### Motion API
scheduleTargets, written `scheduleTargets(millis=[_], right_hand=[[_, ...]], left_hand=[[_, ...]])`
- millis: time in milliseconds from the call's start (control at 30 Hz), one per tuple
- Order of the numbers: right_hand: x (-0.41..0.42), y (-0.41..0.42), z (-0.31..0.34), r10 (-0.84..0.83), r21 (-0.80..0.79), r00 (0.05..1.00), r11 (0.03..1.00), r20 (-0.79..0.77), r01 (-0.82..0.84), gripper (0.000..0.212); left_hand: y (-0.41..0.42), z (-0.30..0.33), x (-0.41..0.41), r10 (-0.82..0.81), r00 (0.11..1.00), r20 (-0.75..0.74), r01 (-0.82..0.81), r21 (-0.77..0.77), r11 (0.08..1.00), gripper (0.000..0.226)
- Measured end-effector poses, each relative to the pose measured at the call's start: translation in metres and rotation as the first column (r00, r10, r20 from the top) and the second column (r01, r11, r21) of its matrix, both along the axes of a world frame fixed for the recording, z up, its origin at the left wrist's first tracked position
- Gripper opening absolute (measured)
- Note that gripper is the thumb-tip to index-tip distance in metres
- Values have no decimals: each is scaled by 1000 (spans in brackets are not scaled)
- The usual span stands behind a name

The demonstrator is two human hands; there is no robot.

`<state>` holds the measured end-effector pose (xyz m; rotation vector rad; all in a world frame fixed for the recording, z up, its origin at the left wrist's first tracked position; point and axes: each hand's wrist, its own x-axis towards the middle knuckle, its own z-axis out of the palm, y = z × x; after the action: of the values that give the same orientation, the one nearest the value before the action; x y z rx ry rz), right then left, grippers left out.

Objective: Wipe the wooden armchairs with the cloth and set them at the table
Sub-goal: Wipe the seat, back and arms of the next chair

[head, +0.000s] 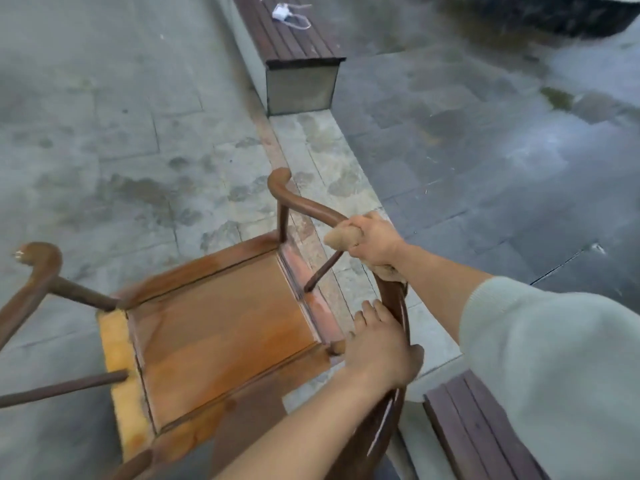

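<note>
A wooden armchair stands on grey stone paving, seen from above and behind, its orange-brown seat facing up and its curved rail sweeping round from one scrolled arm end at the left to the other near the middle; the person stands behind it; the right hand closes round the rail on the right side, fingers curled over a tan cloth that is pressed against the wood, with more of the cloth showing under the wrist; a pale green sleeve covers that arm above the forearm; the left hand grips the rail lower down, just behind the right hand, fingers wrapped over the inner side and thumb on the outer; a slatted bench runs along the far edge of the raised paving, with a small white thing lying on it; another bench sits at the lower right, beside the chair back; the lower paving at the right looks wet.
</note>
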<state>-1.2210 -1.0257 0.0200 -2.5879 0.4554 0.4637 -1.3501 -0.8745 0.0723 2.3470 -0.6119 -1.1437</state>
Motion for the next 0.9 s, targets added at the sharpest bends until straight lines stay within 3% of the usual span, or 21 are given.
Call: scheduleTargets(millis=[200,267,433,633,900], right_hand=[[107,-5,-45,244,32,968,970,-55,-243,52],[146,-1,-65,336,56,941,941,-50,-333,57],[213,16,-95,554,86,831,831,-38,-550,57],[248,37,-110,466,81,883,884,-61,-461,50],[310,47,-149,124,133,992,983,23,-126,44]], left_hand=[[-58,-40,68,275,960,-49,-275,24,961,95],[-79,-56,99,417,907,-55,-415,44,909,92],[-115,-78,161,732,674,-97,-721,132,681,73],[-128,-96,205,879,468,-90,-859,186,476,65],[-121,-127,252,934,353,-51,-917,179,357,64]])
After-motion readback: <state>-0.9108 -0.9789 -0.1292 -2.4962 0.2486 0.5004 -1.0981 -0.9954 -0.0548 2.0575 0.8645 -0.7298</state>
